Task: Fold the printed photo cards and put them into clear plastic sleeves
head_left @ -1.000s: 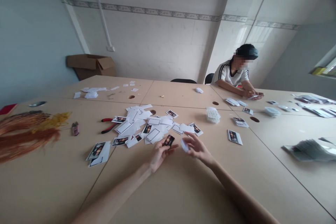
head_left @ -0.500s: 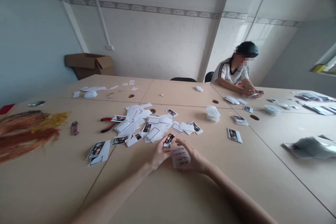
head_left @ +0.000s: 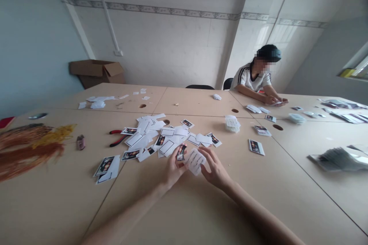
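Note:
My left hand [head_left: 173, 168] pinches a small dark photo card [head_left: 181, 152] upright over the tan table [head_left: 184, 206]. Close beside it, my right hand [head_left: 215, 168] holds a clear plastic sleeve [head_left: 195, 161] between thumb and fingers, its edge next to the card. Just beyond both hands lies a scattered heap of photo cards and white paper slips [head_left: 161, 136].
Red-handled pliers [head_left: 116, 137] and a lighter [head_left: 80, 142] lie left of the heap, with orange and yellow tassels [head_left: 28, 145] at the far left. A stack of sleeves [head_left: 232, 123] stands ahead. Another person [head_left: 255, 78] works at the far right corner. A cardboard box [head_left: 96, 71] sits by the wall.
My right hand picked up the clear sleeve and brought it against the card in my left hand. The left hand tipped the card upright and moved slightly forward.

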Available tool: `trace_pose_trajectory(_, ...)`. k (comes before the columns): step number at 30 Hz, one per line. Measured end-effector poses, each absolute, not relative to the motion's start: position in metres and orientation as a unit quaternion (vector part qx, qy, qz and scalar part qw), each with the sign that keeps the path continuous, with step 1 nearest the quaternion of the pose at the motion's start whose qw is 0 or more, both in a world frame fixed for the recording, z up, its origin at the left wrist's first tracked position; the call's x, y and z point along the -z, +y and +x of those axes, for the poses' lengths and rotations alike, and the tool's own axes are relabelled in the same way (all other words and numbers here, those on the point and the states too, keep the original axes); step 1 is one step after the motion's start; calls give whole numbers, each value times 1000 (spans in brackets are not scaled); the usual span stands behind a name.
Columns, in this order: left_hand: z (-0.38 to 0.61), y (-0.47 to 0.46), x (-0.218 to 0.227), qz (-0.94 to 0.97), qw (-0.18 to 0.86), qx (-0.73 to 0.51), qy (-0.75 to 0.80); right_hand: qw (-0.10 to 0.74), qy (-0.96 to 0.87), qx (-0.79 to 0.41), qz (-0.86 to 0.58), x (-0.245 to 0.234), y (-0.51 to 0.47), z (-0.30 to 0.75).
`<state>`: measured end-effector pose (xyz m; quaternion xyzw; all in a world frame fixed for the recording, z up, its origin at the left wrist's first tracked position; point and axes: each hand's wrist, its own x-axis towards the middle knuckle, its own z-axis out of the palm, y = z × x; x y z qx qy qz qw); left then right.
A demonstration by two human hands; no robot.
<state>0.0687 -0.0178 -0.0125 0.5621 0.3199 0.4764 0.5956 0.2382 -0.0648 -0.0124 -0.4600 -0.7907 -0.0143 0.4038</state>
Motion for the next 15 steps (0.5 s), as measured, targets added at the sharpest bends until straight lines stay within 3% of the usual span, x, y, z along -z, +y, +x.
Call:
trace_pose_trajectory(6,70,-37,4,638,609,-409,234,400,-808,133,-412,6,-71,236)
trace_pose_trajectory(15,71,-41,-2,703,647,-251,158,254,-877,199,-355,-6,-72,243)
